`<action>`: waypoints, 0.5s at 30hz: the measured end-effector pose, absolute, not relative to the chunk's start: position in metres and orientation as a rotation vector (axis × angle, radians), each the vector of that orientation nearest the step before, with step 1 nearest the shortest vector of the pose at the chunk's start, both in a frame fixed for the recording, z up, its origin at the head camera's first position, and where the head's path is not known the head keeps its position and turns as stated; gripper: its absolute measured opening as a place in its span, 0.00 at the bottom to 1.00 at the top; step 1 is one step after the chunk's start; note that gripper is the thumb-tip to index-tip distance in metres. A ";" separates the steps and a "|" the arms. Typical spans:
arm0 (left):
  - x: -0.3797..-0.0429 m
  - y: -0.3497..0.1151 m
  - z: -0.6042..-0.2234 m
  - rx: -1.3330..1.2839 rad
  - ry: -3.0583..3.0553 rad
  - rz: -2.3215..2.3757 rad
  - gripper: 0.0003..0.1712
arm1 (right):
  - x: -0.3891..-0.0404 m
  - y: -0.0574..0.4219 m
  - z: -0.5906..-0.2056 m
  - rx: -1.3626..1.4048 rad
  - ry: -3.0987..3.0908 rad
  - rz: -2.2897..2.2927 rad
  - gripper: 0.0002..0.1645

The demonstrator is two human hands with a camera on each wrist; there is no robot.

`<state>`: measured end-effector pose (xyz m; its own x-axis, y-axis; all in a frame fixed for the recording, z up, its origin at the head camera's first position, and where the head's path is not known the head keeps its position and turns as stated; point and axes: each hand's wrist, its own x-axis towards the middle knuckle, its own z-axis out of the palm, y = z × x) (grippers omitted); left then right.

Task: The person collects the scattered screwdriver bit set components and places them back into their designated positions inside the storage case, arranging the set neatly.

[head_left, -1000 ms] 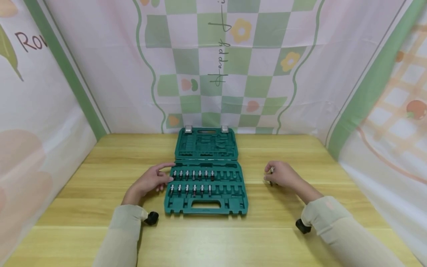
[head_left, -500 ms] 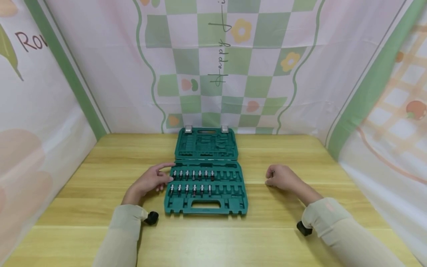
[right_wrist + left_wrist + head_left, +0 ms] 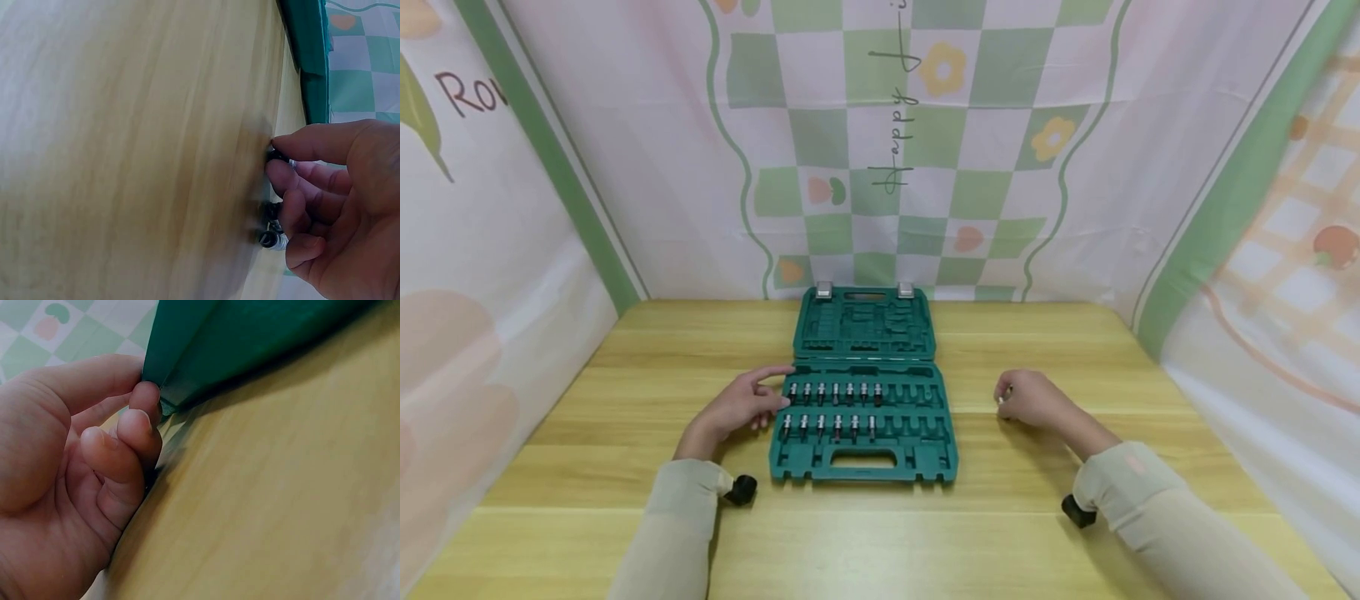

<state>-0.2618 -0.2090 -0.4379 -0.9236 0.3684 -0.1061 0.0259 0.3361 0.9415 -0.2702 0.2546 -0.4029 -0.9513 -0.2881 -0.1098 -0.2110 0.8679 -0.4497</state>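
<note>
A green tool case (image 3: 863, 461) lies unfolded on the table, with two rows of bit sockets (image 3: 822, 393) in the left part of its near half. My left hand (image 3: 741, 406) rests at the case's left side, thumb and index finger on its rim; the left wrist view shows the other fingers bent beside the case wall (image 3: 206, 356). To the right of the case, my right hand (image 3: 1036, 398) pinches a bit socket (image 3: 276, 155) between thumb and index finger, dark end outward. More bit sockets (image 3: 270, 239) show beside its curled lower fingers, partly hidden by them.
The wooden table (image 3: 880, 542) reaches back to a checked cloth wall (image 3: 917, 167), with cloth on both sides. The case lid (image 3: 865, 325) lies back towards that wall. Slots on the right of both rows (image 3: 913, 427) hold no sockets.
My right hand has lowered slightly, and its fingers have shifted around the small bit socket. The left hand and the case have stayed in place.
</note>
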 end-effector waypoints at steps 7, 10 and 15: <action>-0.263 -0.210 -0.440 0.354 2.303 1.617 0.32 | -0.273 0.249 -0.403 -0.365 2.859 -0.645 0.07; -0.262 -0.210 -0.439 0.350 2.302 1.617 0.32 | -0.272 0.246 -0.404 -0.373 2.872 -0.625 0.07; -0.262 -0.209 -0.438 0.350 2.299 1.618 0.32 | -0.271 0.241 -0.404 -0.416 2.898 -0.611 0.07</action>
<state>-0.2617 -0.2095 -0.4379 -0.9231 0.3690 -0.1084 0.0226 0.3332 0.9426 -0.2713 0.2413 -0.4035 -0.9502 -0.2986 -0.0895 -0.2370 0.8785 -0.4148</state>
